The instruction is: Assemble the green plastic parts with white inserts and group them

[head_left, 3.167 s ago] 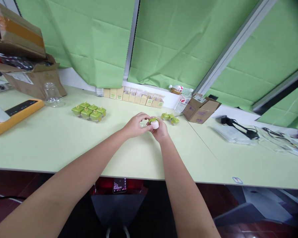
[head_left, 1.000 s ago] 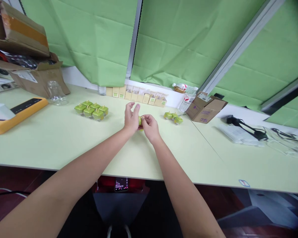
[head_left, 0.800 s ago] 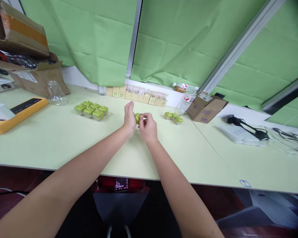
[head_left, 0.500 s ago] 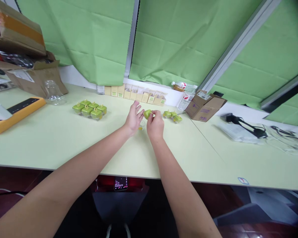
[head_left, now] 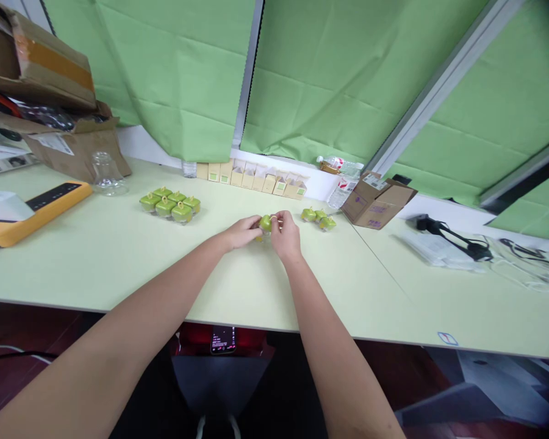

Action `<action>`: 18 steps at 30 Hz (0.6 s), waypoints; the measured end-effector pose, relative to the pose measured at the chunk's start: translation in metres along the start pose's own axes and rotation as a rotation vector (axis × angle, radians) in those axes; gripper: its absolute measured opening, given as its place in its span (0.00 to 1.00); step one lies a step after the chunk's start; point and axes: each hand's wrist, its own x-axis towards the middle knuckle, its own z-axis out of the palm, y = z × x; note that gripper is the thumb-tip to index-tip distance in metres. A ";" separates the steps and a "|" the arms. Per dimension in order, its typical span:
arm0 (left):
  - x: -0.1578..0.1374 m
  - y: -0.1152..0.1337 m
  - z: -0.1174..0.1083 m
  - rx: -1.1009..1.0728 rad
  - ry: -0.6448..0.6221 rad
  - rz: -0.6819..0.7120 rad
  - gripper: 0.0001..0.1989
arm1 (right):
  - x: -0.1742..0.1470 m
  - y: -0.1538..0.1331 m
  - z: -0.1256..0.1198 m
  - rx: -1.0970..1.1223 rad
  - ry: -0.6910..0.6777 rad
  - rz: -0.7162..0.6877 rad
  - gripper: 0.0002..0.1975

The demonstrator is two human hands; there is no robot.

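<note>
A green lid (head_left: 265, 223) with a pale loop on it is between my two hands, over a small clear cup (head_left: 262, 238) with something yellow inside. My right hand (head_left: 287, 236) pinches the lid from the right. From the left, my left hand (head_left: 244, 232) closes round the side of the cup, its fingertips partly hidden. Several lidded green cups (head_left: 182, 212) stand in a close group to the left. A smaller group of green-lidded cups (head_left: 326, 224) sits to the right of my right hand.
Small cream boxes (head_left: 257, 179) line the back of the table. A cardboard box (head_left: 376, 198) and plastic bottles (head_left: 341, 191) stand back right, with black cables (head_left: 457, 236) farther right. On the left are a clear jar (head_left: 106, 177), a yellow-and-black device (head_left: 59, 198) and a carton (head_left: 80, 143).
The green lid has come down onto the clear cup with my right hand. My left hand has moved down and left from an open pose and closed at the cup. The view has shifted slightly.
</note>
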 end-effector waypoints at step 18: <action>0.003 -0.010 0.006 0.112 0.062 0.072 0.18 | -0.002 0.003 0.006 0.003 -0.067 -0.103 0.09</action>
